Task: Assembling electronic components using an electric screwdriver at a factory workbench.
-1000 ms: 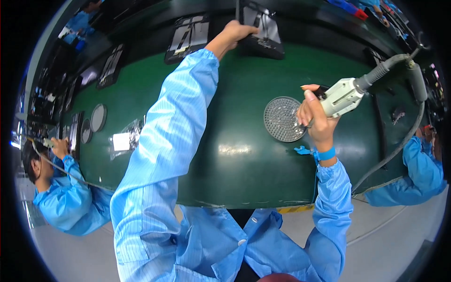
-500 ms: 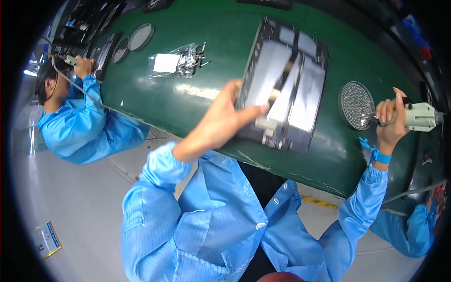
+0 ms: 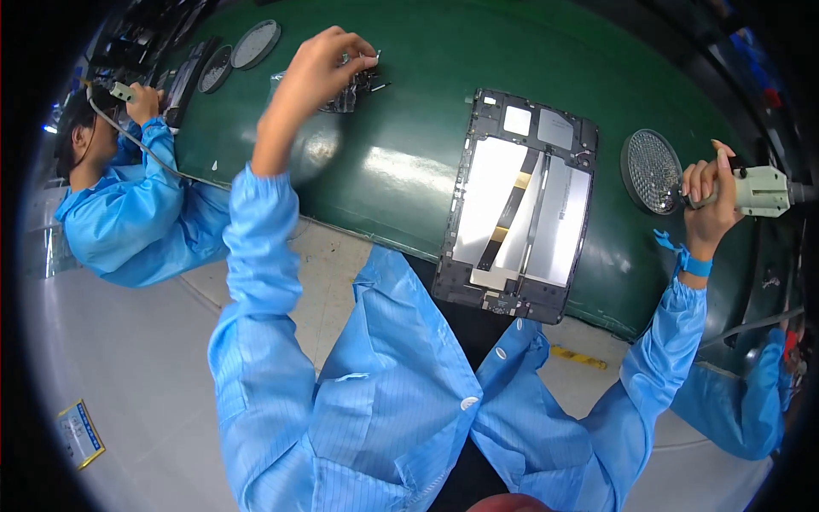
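My left hand [image 3: 328, 68] reaches over a clear bag of small dark and silvery metal parts [image 3: 345, 100] at the back left of the table. Its thumb and fingers are pinched together at a small metal part, whose exact kind is too small to tell; the hand hides much of the bag. An opened tablet [image 3: 554, 205] lies at the table's front edge, its silver battery cells and dark ribbon cable facing up. On the right, my right hand [image 3: 711, 192] is wrapped round a pale electric screwdriver [image 3: 761, 192], beside a round dish of tiny screws [image 3: 652, 172].
Two more round dishes [image 3: 256, 45] stand at the far left of the green table [image 3: 401, 128]. A co-worker in a blue smock [image 3: 141, 205] sits at the left, holding a similar pale tool [image 3: 123, 91]. Another blue sleeve [image 3: 742, 414] shows at the lower right.
My left hand has let go of the tablet and moved left and away to the bag of parts. The tablet now lies nearer to me. My right hand still holds the screwdriver.
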`<move>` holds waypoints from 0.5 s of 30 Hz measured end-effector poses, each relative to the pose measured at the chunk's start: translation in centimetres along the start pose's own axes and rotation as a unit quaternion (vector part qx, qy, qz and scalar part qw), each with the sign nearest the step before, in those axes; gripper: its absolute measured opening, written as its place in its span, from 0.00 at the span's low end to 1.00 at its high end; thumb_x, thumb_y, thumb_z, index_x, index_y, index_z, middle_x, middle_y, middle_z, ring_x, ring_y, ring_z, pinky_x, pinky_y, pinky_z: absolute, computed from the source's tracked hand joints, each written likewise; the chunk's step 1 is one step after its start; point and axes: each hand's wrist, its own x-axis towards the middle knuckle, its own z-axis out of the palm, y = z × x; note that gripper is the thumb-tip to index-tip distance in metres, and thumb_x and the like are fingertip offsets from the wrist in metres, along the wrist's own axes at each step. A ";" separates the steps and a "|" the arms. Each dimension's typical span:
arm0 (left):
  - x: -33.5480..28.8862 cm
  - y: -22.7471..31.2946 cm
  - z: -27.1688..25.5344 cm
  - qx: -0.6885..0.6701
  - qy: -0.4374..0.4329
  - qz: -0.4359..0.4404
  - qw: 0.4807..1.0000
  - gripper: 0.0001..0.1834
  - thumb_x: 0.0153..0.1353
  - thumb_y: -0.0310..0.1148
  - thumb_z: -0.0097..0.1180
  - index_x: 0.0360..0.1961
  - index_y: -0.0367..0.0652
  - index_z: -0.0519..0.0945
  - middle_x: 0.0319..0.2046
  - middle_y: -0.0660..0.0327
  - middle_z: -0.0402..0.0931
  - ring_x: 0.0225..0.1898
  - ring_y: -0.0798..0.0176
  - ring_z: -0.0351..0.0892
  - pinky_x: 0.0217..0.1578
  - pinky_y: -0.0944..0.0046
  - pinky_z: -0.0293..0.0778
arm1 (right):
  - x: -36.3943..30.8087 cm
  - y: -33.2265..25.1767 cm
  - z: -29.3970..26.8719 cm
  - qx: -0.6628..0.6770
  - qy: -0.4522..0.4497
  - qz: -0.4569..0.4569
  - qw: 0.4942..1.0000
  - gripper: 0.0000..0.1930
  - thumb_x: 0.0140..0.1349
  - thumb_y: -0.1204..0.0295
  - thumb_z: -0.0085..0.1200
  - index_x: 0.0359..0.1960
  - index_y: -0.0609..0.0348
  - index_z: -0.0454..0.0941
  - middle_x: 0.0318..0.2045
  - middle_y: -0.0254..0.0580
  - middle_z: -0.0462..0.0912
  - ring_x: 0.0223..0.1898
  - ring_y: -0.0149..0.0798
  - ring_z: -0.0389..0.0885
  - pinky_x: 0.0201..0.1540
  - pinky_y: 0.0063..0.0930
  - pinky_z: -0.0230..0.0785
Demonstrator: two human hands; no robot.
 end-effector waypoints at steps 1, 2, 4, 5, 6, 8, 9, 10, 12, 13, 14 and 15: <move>1.1 -0.8 -0.1 0.022 -0.051 0.002 0.998 0.10 0.57 0.35 0.67 0.35 0.40 0.84 0.30 0.59 0.77 0.30 0.61 0.76 0.31 0.63 0.72 | 0.0 -0.1 0.0 -0.001 0.002 -0.001 1.000 0.12 0.68 0.75 0.48 0.46 0.75 0.73 0.14 0.30 0.60 0.13 0.26 0.60 0.19 0.25 0.60; 1.7 -1.3 0.0 0.021 -0.052 0.005 0.998 0.10 0.57 0.35 0.67 0.35 0.40 0.84 0.30 0.59 0.77 0.30 0.61 0.76 0.31 0.63 0.72 | -0.1 -0.2 0.1 -0.001 0.001 0.000 1.000 0.12 0.68 0.75 0.48 0.46 0.75 0.73 0.14 0.30 0.60 0.13 0.26 0.60 0.19 0.25 0.60; 3.1 -2.0 0.5 -0.019 -0.185 -0.089 0.979 0.12 0.56 0.37 0.68 0.35 0.39 0.84 0.31 0.60 0.79 0.32 0.63 0.77 0.34 0.64 0.73 | -0.2 -0.6 0.2 -0.007 0.003 -0.003 1.000 0.11 0.68 0.75 0.47 0.46 0.74 0.73 0.14 0.30 0.61 0.13 0.26 0.60 0.19 0.24 0.61; 3.6 -2.3 0.6 -0.020 -0.186 -0.084 0.979 0.12 0.56 0.37 0.68 0.35 0.39 0.84 0.31 0.60 0.79 0.32 0.63 0.77 0.34 0.64 0.73 | -0.2 -0.7 0.1 -0.010 0.008 -0.005 1.000 0.11 0.68 0.75 0.47 0.46 0.74 0.73 0.14 0.30 0.61 0.13 0.26 0.60 0.19 0.24 0.61; 3.8 -2.5 0.5 -0.043 -0.214 -0.103 0.971 0.13 0.56 0.38 0.68 0.35 0.39 0.83 0.31 0.60 0.79 0.34 0.63 0.78 0.35 0.63 0.74 | -0.1 -0.5 0.1 0.001 0.000 -0.002 1.000 0.11 0.68 0.76 0.47 0.46 0.74 0.73 0.14 0.30 0.61 0.13 0.26 0.60 0.19 0.24 0.61; 3.6 -3.1 0.1 -0.056 -0.253 -0.133 0.957 0.15 0.58 0.40 0.67 0.33 0.36 0.82 0.31 0.59 0.79 0.35 0.62 0.79 0.38 0.62 0.75 | 0.0 -0.1 0.5 0.017 -0.006 0.002 1.000 0.11 0.68 0.76 0.48 0.45 0.74 0.74 0.13 0.30 0.61 0.12 0.26 0.60 0.19 0.24 0.60; 3.7 -2.8 0.3 -0.060 -0.256 -0.127 0.956 0.15 0.58 0.40 0.67 0.33 0.36 0.82 0.31 0.59 0.79 0.35 0.62 0.79 0.38 0.62 0.75 | 0.0 -0.3 0.5 0.011 -0.001 0.002 1.000 0.11 0.68 0.76 0.48 0.45 0.74 0.74 0.13 0.30 0.61 0.12 0.26 0.60 0.19 0.24 0.60; 3.6 -2.5 0.4 -0.043 -0.214 -0.094 0.971 0.15 0.59 0.40 0.66 0.33 0.36 0.82 0.32 0.58 0.79 0.36 0.61 0.79 0.38 0.62 0.75 | 0.0 -0.4 0.4 0.007 0.000 0.000 1.000 0.11 0.67 0.76 0.48 0.45 0.74 0.74 0.13 0.30 0.61 0.12 0.26 0.60 0.18 0.24 0.60; 3.1 -1.8 0.3 0.007 -0.146 -0.012 0.989 0.14 0.62 0.39 0.63 0.36 0.37 0.81 0.33 0.58 0.79 0.36 0.60 0.78 0.38 0.64 0.74 | -0.1 -0.5 0.3 0.006 0.000 0.001 1.000 0.11 0.67 0.76 0.49 0.45 0.75 0.74 0.13 0.30 0.61 0.12 0.26 0.60 0.18 0.25 0.59; 2.8 -1.3 0.5 0.005 -0.149 -0.010 0.989 0.14 0.62 0.39 0.63 0.36 0.37 0.81 0.33 0.58 0.79 0.36 0.60 0.78 0.38 0.64 0.74 | -0.1 -0.6 0.3 0.004 0.003 0.003 1.000 0.11 0.67 0.76 0.49 0.45 0.75 0.74 0.13 0.30 0.61 0.12 0.26 0.60 0.18 0.25 0.59; 2.4 -0.9 0.5 0.005 -0.078 0.002 0.997 0.14 0.63 0.39 0.62 0.38 0.37 0.81 0.33 0.58 0.79 0.35 0.61 0.78 0.37 0.65 0.74 | -0.1 -0.7 0.4 -0.003 0.008 -0.003 1.000 0.12 0.67 0.76 0.49 0.45 0.75 0.74 0.13 0.30 0.61 0.12 0.26 0.60 0.18 0.25 0.59; 1.8 0.0 0.0 0.009 -0.006 0.010 1.000 0.14 0.63 0.39 0.62 0.40 0.38 0.81 0.33 0.58 0.79 0.34 0.62 0.78 0.37 0.65 0.73 | -0.1 -0.7 0.7 -0.006 0.010 -0.008 1.000 0.12 0.67 0.76 0.48 0.45 0.75 0.74 0.13 0.30 0.61 0.12 0.26 0.60 0.18 0.25 0.59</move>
